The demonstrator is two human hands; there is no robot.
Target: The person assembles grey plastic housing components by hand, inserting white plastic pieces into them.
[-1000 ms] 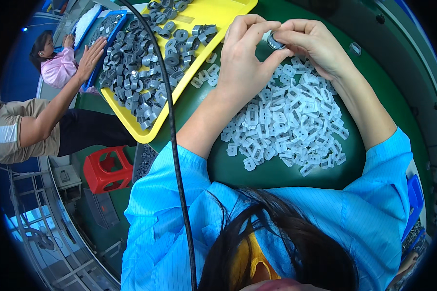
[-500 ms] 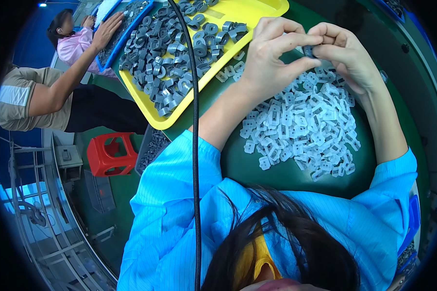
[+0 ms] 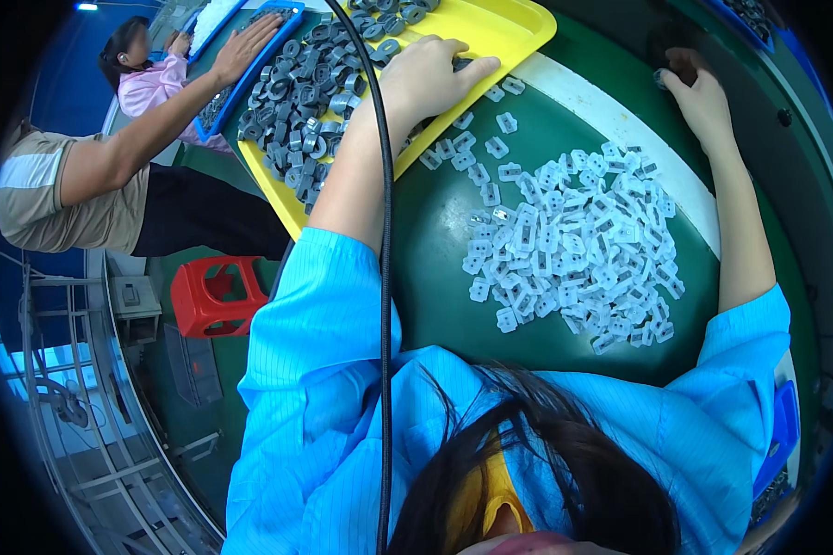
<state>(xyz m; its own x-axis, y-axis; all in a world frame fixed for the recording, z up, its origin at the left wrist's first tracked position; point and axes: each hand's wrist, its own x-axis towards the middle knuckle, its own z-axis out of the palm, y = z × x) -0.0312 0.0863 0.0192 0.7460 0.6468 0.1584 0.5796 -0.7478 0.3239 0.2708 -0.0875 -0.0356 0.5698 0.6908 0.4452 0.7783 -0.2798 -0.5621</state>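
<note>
My left hand (image 3: pixel 428 79) reaches over the yellow tray (image 3: pixel 525 30), thumb and forefinger apart; its other fingers are partly hidden. Grey plastic ring-shaped parts (image 3: pixel 329 88) fill much of that tray, and one dark part shows between thumb and forefinger. Off to the right, beyond the table's pale edge strip, my right hand (image 3: pixel 699 100) is closed with a small grey round part (image 3: pixel 659 79) at its fingertips. Between my forearms a heap of small translucent white plastic pieces (image 3: pixel 574 245) lies on the green tabletop (image 3: pixel 444 296).
A black cable (image 3: pixel 385 305) hangs down through the view. At the left a co-worker's arm (image 3: pixel 139 139) reaches to a blue tray (image 3: pixel 241 83) of grey parts; another person in pink sits beyond. A red stool (image 3: pixel 215 296) stands on the floor below.
My hands have parted from their meeting above the white heap. The left has moved left to the yellow tray; the right has moved right with a small grey part.
</note>
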